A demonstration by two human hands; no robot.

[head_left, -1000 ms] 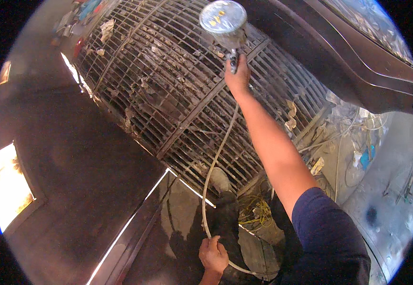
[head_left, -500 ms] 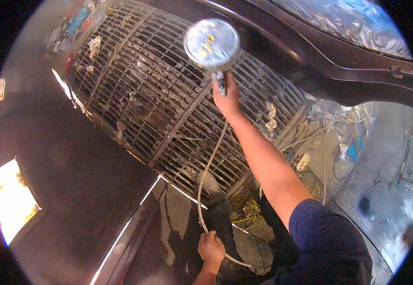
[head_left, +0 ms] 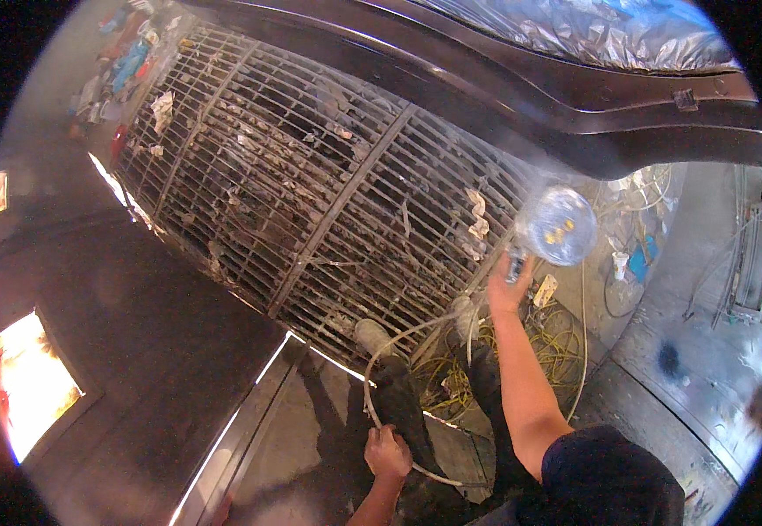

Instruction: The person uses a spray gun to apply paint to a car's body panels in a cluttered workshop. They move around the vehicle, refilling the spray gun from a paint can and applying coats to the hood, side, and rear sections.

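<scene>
My right hand (head_left: 507, 287) is wrapped around the handle of a paint spray gun (head_left: 561, 226), whose round silvery cup top carries yellow spots. It is held out to the right, just below the lower edge of a dark brown vehicle body panel (head_left: 486, 92). Pale mist hangs between gun and panel. Low in the middle, my left hand (head_left: 389, 452) is closed on a thin pale air hose (head_left: 368, 399). From there the hose curves up toward the gun; its other end trails off to the lower right.
Beneath the panel lies a dirty metal floor grate (head_left: 311, 250) littered with scraps. Crinkled clear plastic sheeting (head_left: 591, 35) covers the body above. Tangled yellow cord (head_left: 565, 355) lies near my feet, along with a paper cup (head_left: 620, 265). A dark wall (head_left: 135, 351) stands at left.
My right hand has swung the spray gun from upper middle to the right and nearer to me, along the panel. My left hand stays on the hose, almost unmoved.
</scene>
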